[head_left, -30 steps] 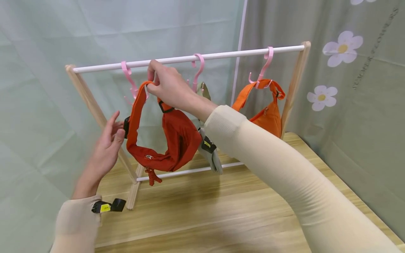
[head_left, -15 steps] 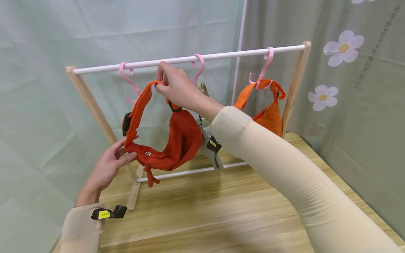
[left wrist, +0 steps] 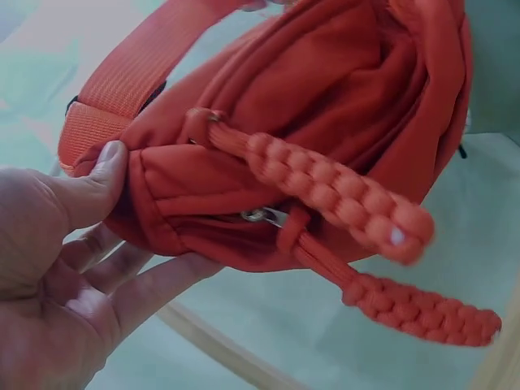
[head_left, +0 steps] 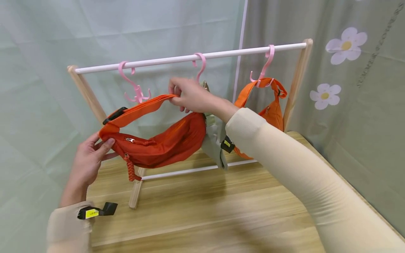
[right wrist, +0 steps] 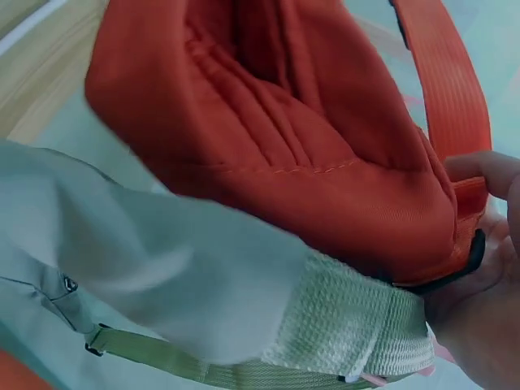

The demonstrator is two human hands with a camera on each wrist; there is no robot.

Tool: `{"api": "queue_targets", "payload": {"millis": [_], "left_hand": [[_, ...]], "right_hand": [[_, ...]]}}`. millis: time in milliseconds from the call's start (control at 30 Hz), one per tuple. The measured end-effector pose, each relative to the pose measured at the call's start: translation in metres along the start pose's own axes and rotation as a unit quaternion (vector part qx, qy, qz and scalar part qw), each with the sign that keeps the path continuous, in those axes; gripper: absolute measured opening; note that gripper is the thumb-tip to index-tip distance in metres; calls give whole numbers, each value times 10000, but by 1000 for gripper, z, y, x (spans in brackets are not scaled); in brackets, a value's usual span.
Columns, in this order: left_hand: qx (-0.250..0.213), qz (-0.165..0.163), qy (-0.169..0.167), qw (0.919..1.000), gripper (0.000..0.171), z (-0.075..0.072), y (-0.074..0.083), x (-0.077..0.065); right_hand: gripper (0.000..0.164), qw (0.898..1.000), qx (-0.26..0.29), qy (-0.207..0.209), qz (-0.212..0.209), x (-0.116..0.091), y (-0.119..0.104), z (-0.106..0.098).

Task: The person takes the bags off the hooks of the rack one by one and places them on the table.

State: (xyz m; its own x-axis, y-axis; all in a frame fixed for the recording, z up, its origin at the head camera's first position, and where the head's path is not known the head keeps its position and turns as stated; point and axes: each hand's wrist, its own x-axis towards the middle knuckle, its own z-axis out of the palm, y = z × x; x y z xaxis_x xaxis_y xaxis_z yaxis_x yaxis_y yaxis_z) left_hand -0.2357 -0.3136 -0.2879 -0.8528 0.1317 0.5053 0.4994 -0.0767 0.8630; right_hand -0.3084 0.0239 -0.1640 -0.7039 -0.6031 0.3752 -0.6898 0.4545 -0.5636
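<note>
A red-orange sling bag (head_left: 158, 151) with an orange strap (head_left: 142, 109), black buckle and braided zipper pulls (left wrist: 341, 191) is held up between both hands, in front of the rack. My left hand (head_left: 87, 158) pinches the bag's left end, thumb on the near face and fingers beneath. Higher up, my right hand (head_left: 193, 95) grips the strap near its right end; some of its fingertips are hidden. Just above the strap hangs the left pink hook (head_left: 138, 92), with no bag on it. In the right wrist view, a grey-green bag (right wrist: 187, 268) lies close beside the red-orange one.
A white rod (head_left: 158, 62) on wooden uprights carries the hooks. The grey-green bag hangs from the middle pink hook (head_left: 202, 66). An orange bag (head_left: 273, 114) hangs from the right pink hook (head_left: 268, 61), partly behind my right forearm. Below is a wooden tabletop (head_left: 190, 214); curtains stand behind.
My left hand has come up to the bag and taken its left end, drawing it leftward. The right hand has moved right and down with the strap, away from the left hook. The bag is stretched wider.
</note>
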Motion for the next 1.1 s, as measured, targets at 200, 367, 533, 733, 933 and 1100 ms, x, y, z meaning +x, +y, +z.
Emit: {"api": "queue_targets", "payload": {"millis": [200,367,533,733,933,1100], "left_hand": [[-109,93,242,9996,33,-8,14,1],[-30,89,228,9997,31,-14,27,5],[11,86,185,9998,30,-18,41,9],[222,59,349,9991,25,-24,57,12],[660,-130,464,9967,21,-30,63,11],[1164,-242,667,9907,19,-34,66,8]], "right_hand": [[12,9961,-693,-428,-334,-6,4,6],[14,9871,-1336,-756,-459,-16,2,14],[18,9785,-1705,-1019,-557,-26,0,24],[27,9780,-1502,-1358,-499,-40,3,35],[46,9816,-1031,-1589,-248,-56,9,47],[55,9853,-432,-1655,-40,-68,15,57]]}}
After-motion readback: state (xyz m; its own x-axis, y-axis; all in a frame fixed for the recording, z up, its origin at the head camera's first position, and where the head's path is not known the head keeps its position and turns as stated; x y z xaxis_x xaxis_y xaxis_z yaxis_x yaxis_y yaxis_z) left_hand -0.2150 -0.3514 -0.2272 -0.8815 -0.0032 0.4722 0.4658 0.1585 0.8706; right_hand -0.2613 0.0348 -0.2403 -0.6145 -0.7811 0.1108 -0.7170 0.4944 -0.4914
